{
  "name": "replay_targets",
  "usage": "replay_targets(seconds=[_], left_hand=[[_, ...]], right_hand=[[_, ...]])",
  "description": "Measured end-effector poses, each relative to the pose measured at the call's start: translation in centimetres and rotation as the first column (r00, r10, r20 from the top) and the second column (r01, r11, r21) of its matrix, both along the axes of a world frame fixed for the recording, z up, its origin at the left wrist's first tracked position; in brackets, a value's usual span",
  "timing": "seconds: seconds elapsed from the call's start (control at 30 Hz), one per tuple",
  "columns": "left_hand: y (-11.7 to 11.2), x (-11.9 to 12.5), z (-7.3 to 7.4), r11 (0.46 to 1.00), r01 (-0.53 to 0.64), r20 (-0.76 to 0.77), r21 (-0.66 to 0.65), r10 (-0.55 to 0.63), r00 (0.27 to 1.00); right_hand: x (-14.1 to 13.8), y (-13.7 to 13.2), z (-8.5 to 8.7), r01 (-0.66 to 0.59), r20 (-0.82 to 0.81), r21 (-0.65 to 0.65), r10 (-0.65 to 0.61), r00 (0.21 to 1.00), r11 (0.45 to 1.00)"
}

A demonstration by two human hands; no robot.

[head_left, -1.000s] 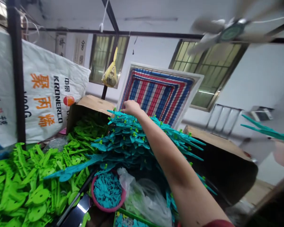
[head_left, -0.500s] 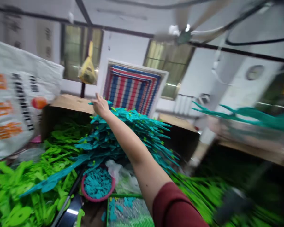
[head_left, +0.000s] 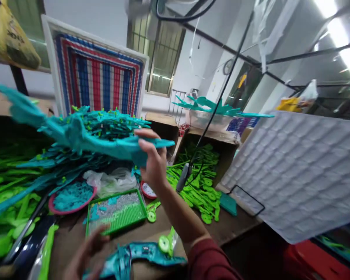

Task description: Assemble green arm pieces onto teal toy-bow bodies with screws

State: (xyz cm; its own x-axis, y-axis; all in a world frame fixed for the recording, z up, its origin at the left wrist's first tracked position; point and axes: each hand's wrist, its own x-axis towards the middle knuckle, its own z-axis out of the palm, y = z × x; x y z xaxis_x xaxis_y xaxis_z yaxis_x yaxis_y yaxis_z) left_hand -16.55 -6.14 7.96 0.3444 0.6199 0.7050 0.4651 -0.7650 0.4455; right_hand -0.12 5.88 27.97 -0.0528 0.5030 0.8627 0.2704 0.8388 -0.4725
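My right hand (head_left: 153,161) is raised over the table, closed on a long teal plastic part (head_left: 76,134) that stretches to the upper left. Behind it rises a heap of the same teal parts (head_left: 105,124). My left hand (head_left: 86,252) is low at the bottom edge, blurred, fingers spread near a teal part with a green disc (head_left: 147,251) lying on the brown table (head_left: 163,225).
A green tray (head_left: 116,212) and a pink bowl of small teal pieces (head_left: 71,196) sit mid-table. Green parts pile at left (head_left: 6,186) and in a cardboard box (head_left: 204,171). A white dimpled panel (head_left: 303,171) leans at right. A striped board (head_left: 96,74) stands behind.
My right hand has come back from the top of the teal heap, now holding a long teal part. The view swung right and down, bringing my left hand into sight.
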Motion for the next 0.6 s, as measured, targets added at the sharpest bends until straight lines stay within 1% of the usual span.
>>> replay_targets(seconds=[0.03, 0.07, 0.1, 0.13, 0.17, 0.23, 0.3, 0.33, 0.37, 0.4, 0.43, 0.47, 0.5, 0.53, 0.57, 0.6], left_hand=[[-0.6, -0.4, 0.2, 0.998, -0.039, 0.074, -0.04, 0.042, 0.996], [-1.5, -0.5, 0.4, 0.994, -0.063, 0.173, -0.09, 0.078, 0.982], [-2.7, -0.4, 0.5, 0.986, -0.034, 0.41, -0.161, 0.099, 0.907], [-3.9, 0.0, 0.5, 0.961, 0.021, 0.581, -0.275, 0.149, 0.8], [-5.1, 0.7, 0.5, 0.923, 0.078, 0.669, -0.377, 0.213, 0.712], [-7.1, 2.1, 0.4, 0.87, 0.102, 0.762, -0.482, 0.358, 0.54], [-8.5, 2.7, 0.1, 0.837, 0.065, 0.78, -0.543, 0.474, 0.409], [-9.0, 2.3, 0.1, 0.823, 0.038, 0.775, -0.566, 0.516, 0.365], [-9.4, 1.5, 0.3, 0.808, 0.016, 0.763, -0.589, 0.55, 0.34], [-9.8, 0.1, 0.9, 0.787, -0.004, 0.742, -0.617, 0.583, 0.331], [-10.1, -1.7, 1.7, 0.765, -0.021, 0.718, -0.644, 0.613, 0.33], [-10.3, -3.7, 2.8, 0.729, -0.035, 0.679, -0.683, 0.653, 0.336], [-10.4, -5.8, 4.2, 0.673, -0.065, 0.621, -0.737, 0.711, 0.328], [-10.5, -7.9, 5.6, 0.613, -0.128, 0.561, -0.779, 0.774, 0.294], [-10.4, -9.8, 6.9, 0.557, -0.14, 0.499, -0.818, 0.81, 0.307], [-10.3, -11.3, 8.1, 0.523, -0.139, 0.455, -0.841, 0.823, 0.341]], right_hand=[[1.5, -1.6, -2.9, -0.06, -0.051, -0.132, 0.054, 0.997, 0.989], [2.5, -3.2, -6.0, -0.116, -0.087, -0.249, 0.097, 0.991, 0.962], [3.0, -4.9, -9.1, -0.16, -0.106, -0.347, 0.131, 0.986, 0.924], [3.1, -6.7, -12.1, -0.191, -0.111, -0.425, 0.159, 0.981, 0.885], [2.9, -8.6, -14.8, -0.218, -0.112, -0.488, 0.187, 0.976, 0.845], [2.4, -12.2, -19.4, -0.276, -0.136, -0.576, 0.243, 0.961, 0.77], [2.2, -14.8, -22.7, -0.355, -0.183, -0.638, 0.313, 0.932, 0.683], [2.3, -15.6, -23.9, -0.402, -0.2, -0.661, 0.368, 0.908, 0.633], [2.6, -16.1, -24.8, -0.448, -0.198, -0.68, 0.443, 0.874, 0.581], [3.3, -16.2, -25.6, -0.485, -0.175, -0.694, 0.529, 0.83, 0.532], [4.1, -16.0, -26.1, -0.508, -0.132, -0.704, 0.612, 0.78, 0.496], [5.2, -15.6, -26.4, -0.511, -0.069, -0.705, 0.67, 0.74, 0.492], [6.5, -15.1, -26.4, -0.492, 0.017, -0.688, 0.69, 0.724, 0.533], [7.8, -14.5, -26.0, -0.455, 0.121, -0.643, 0.669, 0.733, 0.615], [8.9, -13.8, -25.4, -0.407, 0.228, -0.56, 0.606, 0.762, 0.722], [9.9, -13.2, -24.5, -0.356, 0.322, -0.437, 0.514, 0.795, 0.826]])
